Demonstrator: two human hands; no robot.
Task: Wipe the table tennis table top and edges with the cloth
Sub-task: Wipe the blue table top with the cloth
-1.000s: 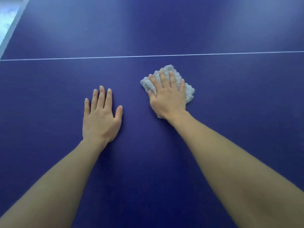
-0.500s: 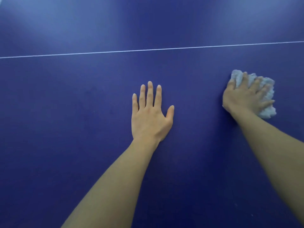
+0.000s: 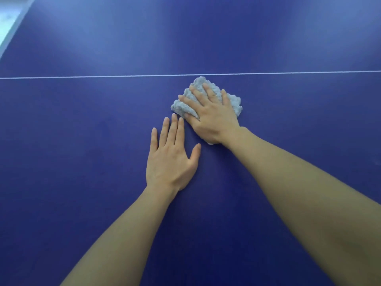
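Note:
The dark blue table tennis table top (image 3: 82,162) fills the view. A crumpled light grey-white cloth (image 3: 235,103) lies on it just below the white centre line (image 3: 103,77). My right hand (image 3: 210,114) presses flat on the cloth with straight, spread fingers. My left hand (image 3: 170,159) rests palm down on the bare table, fingers straight, just left of and nearer than the right hand. Its fingertips lie close to the cloth's near left corner.
The table's left edge (image 3: 14,27) with a pale border shows at the top left corner, with a bright floor beyond it. Light glare falls on the far half of the table.
My right hand slid the cloth out to the right and has now swept it back left, next to my left hand. The left hand has stayed flat on the table.

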